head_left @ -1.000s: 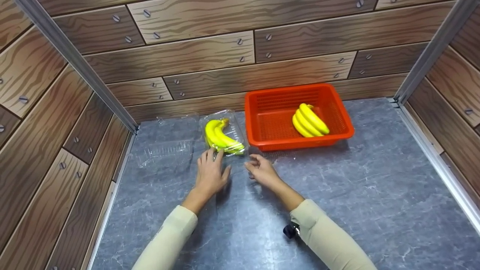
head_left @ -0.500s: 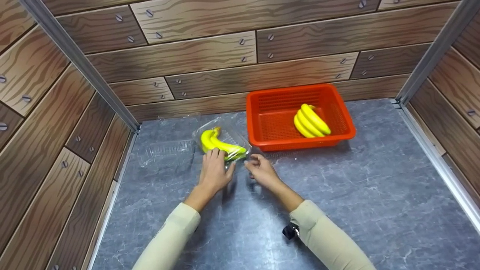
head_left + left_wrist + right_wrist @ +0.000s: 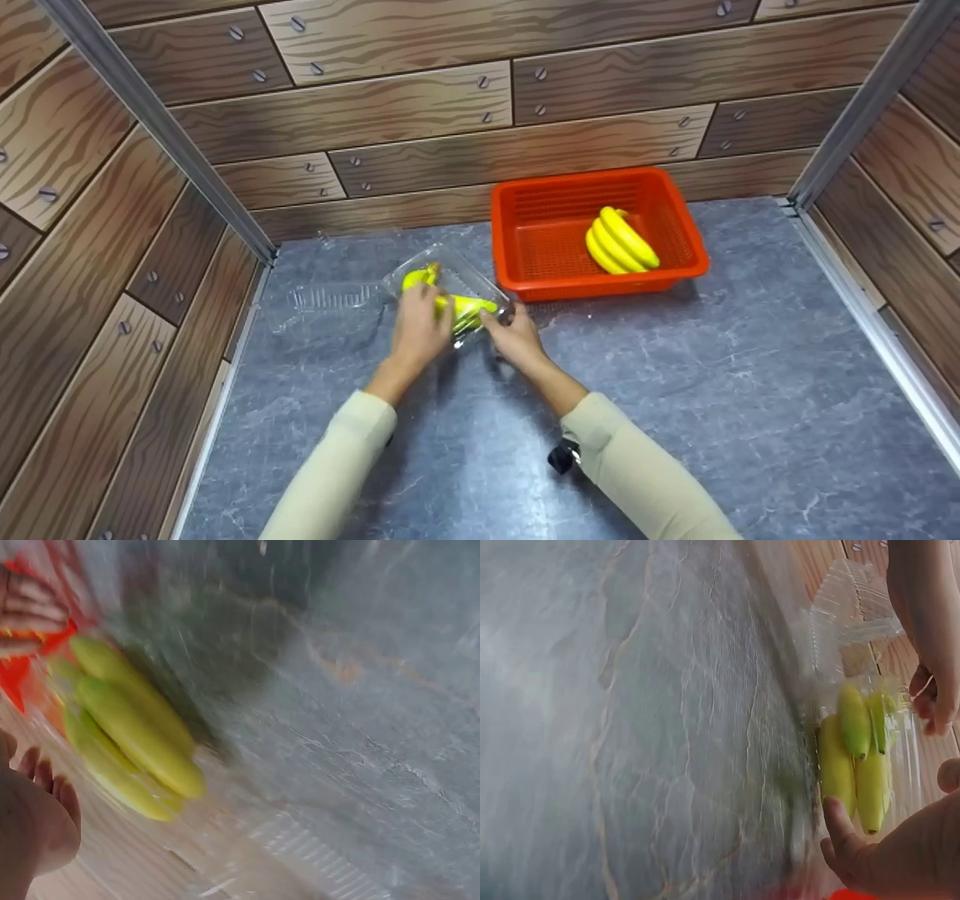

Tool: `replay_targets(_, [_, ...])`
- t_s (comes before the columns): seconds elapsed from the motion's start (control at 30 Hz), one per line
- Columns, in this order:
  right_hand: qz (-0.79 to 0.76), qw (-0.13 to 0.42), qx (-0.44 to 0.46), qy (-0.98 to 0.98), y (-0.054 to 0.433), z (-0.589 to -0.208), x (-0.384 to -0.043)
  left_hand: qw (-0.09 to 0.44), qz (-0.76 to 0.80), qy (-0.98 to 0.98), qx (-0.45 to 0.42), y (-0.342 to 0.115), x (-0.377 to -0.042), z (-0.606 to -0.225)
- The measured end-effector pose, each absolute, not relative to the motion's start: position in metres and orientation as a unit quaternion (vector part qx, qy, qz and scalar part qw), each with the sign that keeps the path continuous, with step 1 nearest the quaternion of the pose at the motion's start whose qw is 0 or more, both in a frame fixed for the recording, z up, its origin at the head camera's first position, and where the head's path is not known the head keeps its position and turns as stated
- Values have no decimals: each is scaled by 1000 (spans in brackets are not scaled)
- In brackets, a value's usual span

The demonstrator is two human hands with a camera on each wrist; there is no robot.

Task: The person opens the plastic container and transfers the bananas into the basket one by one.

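Note:
A bunch of yellow bananas (image 3: pixel 420 279) lies in a clear plastic container (image 3: pixel 465 274) left of the red basket. Over the bananas is my left hand (image 3: pixel 420 322), its fingers loosely bent; in the left wrist view this hand (image 3: pixel 37 817) shows beside the bunch (image 3: pixel 135 727). My right hand (image 3: pixel 517 337) holds the container's near right corner, thumb on the near side. In the right wrist view, a digit of the right hand (image 3: pixel 900 851) meets the container at the banana tips (image 3: pixel 855 765), while the left hand (image 3: pixel 937 694) hangs at the far side.
The red plastic basket (image 3: pixel 600 289) stands by the back wall with another banana bunch (image 3: pixel 619 241) in it. An empty clear plastic container (image 3: pixel 330 300) lies on the left of the grey marbled table (image 3: pixel 675 390). Wood-print walls (image 3: pixel 420 142) enclose three sides.
The container with the bananas has come nearer and turned, its near corner now toward me. My left hand has moved over the bunch. My right hand has taken hold of the container's corner.

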State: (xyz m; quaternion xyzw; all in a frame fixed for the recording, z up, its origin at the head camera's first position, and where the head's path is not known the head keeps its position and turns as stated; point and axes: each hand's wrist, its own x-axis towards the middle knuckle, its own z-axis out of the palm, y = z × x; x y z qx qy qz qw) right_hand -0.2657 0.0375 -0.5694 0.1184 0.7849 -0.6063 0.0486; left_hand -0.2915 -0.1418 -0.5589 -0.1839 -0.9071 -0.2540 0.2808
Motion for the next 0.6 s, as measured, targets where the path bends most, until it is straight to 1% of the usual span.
replay_targets(0.03, [-607,51,121,784,37,-570,-268,276,-269,-907,-167,-143,-299,-557])
replay_targets(0.1, [-604,47,124,786,37,-571,-273,243,-297,-915,-126,-145,-315,-553])
replay_targets(0.2, [-601,44,125,788,34,-576,-277,151,-319,-934,-61,-151,-333,-545])
replay_targets(0.3, [-593,31,123,795,33,-580,-280,51,-303,-952,-17,-154,-347,-540])
replay_targets(0.37, [-596,33,121,793,32,-581,-282,10,-283,-959,-6,-155,-352,-539])
replay_targets(0.43, [-603,36,119,788,32,-582,-284,-7,-265,-964,-2,-155,-354,-540])
replay_targets(0.47, [-606,37,120,785,33,-582,-284,-6,-256,-967,-4,-156,-355,-541])
replay_targets(0.6, [-614,38,126,778,34,-581,-286,16,-231,-973,-13,-158,-354,-547])
